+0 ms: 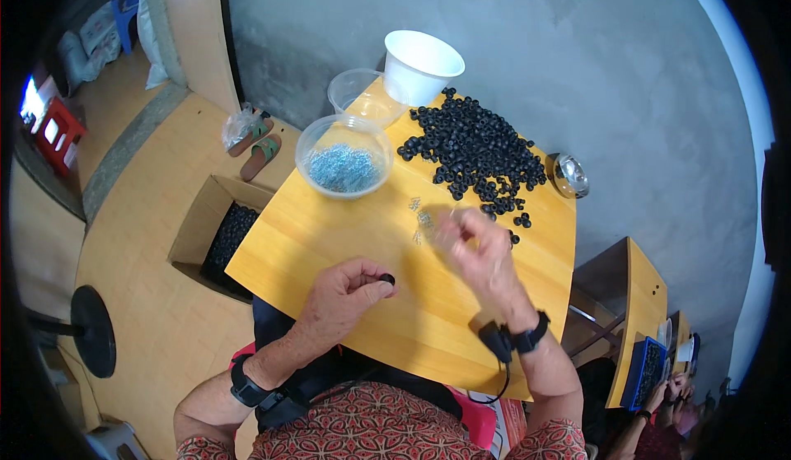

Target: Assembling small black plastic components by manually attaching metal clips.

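My left hand (pixel 344 297) is closed over the near part of the yellow table (pixel 329 221), pinching a small round black part (pixel 387 280) between thumb and forefinger. To its right and farther forward, my right hand (pixel 478 250) hovers beside a few small silvery metal pieces (pixel 424 219), which look like screws or pins. Motion smears its fingertips, so whether they hold anything cannot be made out. A big heap of black round parts (pixel 470 135) spreads over the far right of the tabletop. Left of it, a clear plastic tub (pixel 306 166) holds many bluish-silver small metal pieces (pixel 342 169).
Behind the tub stand another clear container (pixel 346 89) and a white bowl (pixel 424 52). A shiny metal bowl (pixel 570 175) sits at the right edge. On the floor to the left is a cardboard box (pixel 191 233) of black parts. Another person's hands (pixel 671 390) work at the lower right.
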A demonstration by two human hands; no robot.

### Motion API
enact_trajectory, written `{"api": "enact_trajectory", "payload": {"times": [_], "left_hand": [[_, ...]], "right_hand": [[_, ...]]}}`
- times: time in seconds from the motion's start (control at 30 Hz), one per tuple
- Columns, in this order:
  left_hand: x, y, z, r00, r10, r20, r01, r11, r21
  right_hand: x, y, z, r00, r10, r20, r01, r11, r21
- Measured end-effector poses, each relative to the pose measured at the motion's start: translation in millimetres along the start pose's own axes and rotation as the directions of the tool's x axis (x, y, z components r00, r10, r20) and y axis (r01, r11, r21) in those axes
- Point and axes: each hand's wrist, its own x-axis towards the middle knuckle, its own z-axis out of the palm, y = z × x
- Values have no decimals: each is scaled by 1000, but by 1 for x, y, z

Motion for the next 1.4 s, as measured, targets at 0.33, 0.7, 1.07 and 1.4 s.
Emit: {"api": "enact_trajectory", "payload": {"times": [0.33,0.7,1.07,1.4], "left_hand": [[2,-2,2,998,58,-7,-58,997,52],[5,-6,0,998,60,12,-60,995,78],[3,-6,-1,1000,23,4,-23,996,84],[4,2,2,998,55,19,-54,998,-42]], "right_hand": [[48,86,-5,971,-212,-114,127,854,-504],[47,94,-20,942,-255,-217,92,821,-564],[58,83,0,949,-287,-127,165,802,-575],[47,74,-1,955,-282,-94,186,815,-549]]}}
